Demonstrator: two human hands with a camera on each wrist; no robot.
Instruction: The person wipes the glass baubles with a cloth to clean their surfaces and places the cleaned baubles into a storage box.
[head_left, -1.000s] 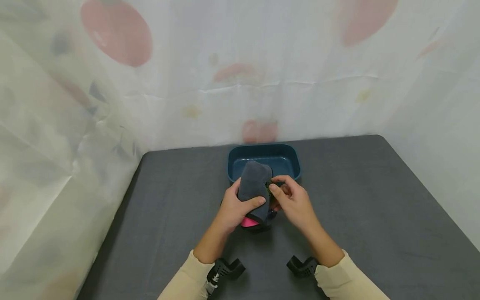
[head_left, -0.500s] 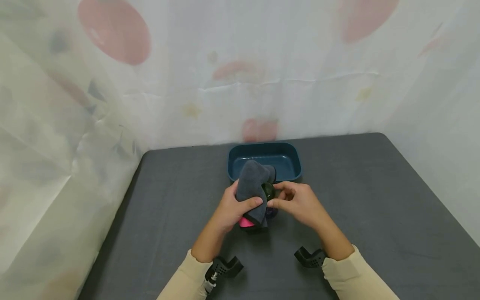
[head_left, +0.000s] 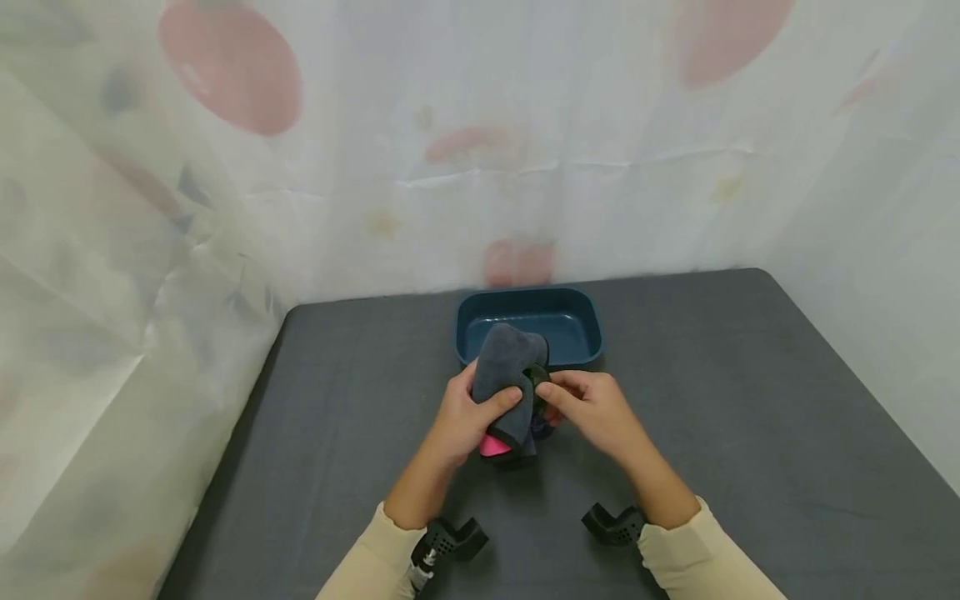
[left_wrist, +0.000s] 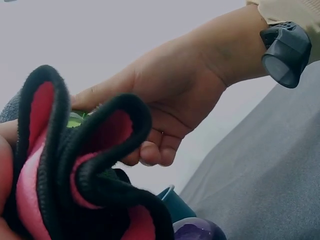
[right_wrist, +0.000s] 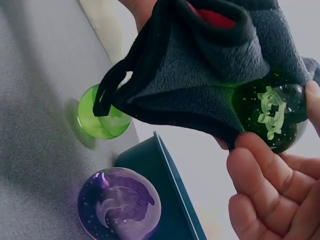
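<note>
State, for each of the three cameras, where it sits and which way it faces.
Head: above, facing forward and down at the dark grey table; both hands and cream sleeves show.
Left wrist: low, looking past the grey-and-pink cloth at the right hand.
Right wrist: low, looking up at the dark green glass ball; right fingertips show.
Shared by the wrist views: the purple glass ball.

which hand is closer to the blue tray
Right, though only just. The right hand pinches a green glass ball just in front of the blue tray. The left hand grips the grey cloth, a little further back and left.
</note>
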